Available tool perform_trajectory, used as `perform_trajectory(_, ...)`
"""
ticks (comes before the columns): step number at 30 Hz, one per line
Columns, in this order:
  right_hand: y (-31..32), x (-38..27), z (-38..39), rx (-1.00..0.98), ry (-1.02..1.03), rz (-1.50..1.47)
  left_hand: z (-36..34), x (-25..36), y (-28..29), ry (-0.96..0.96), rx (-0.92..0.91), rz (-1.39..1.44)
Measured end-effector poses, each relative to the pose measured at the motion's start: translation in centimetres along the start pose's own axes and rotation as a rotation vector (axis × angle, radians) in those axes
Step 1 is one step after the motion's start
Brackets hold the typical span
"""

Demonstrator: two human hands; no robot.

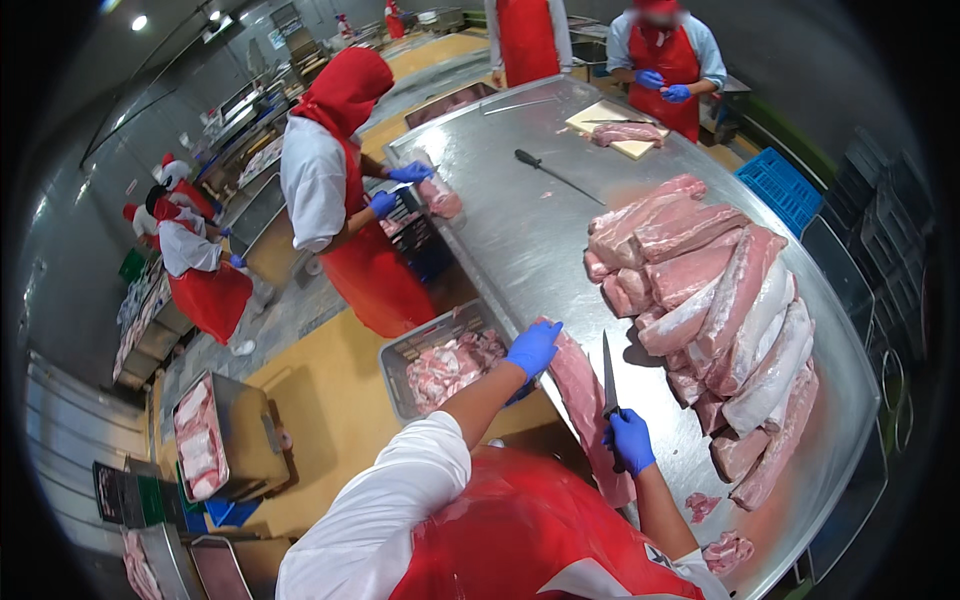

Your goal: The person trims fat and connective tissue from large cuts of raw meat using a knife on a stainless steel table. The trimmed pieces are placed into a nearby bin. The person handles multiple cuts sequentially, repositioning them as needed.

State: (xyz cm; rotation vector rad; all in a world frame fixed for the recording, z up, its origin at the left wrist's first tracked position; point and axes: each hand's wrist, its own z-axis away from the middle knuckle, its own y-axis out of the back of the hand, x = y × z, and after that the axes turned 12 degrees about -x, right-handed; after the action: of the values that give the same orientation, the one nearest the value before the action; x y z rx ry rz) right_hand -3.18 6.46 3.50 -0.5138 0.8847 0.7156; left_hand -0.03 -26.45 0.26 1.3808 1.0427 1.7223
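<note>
A long pale-pink pork loin (583,400) lies along the near left edge of the steel table, running back from my apron. My left hand (533,348), in a blue glove, grips its far end at the edge; some of the fingers are hidden. My right hand (630,441), also gloved in blue, is closed round the dark handle of a knife (609,372). The narrow blade points away from me, just right of the loin. Two small meat trimmings (702,506) lie on the table to the right of my right forearm.
A big pile of loins (715,290) covers the table's right side. A sharpening steel (560,178) and a cutting board (590,120) lie farther back. Below my left arm stands a grey crate (395,372) of trimmings. A co-worker (345,200) handles meat at the left edge; others stand beyond.
</note>
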Motion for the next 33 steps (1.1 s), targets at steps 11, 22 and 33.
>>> perform_trajectory(11,-4.1,6.6,-1.2,0.182,0.054,-0.199,-5.2,-3.6,-1.1,-0.091,-0.217,-0.077)
perform_trajectory(22,-17.0,-0.2,-3.5,0.169,-0.097,-0.445,-8.1,-7.2,2.6,0.015,-0.467,0.193)
perform_trajectory(33,-17.8,-3.5,-12.8,0.212,0.011,-0.555,-8.6,-6.8,4.3,-0.1,-0.487,0.156)
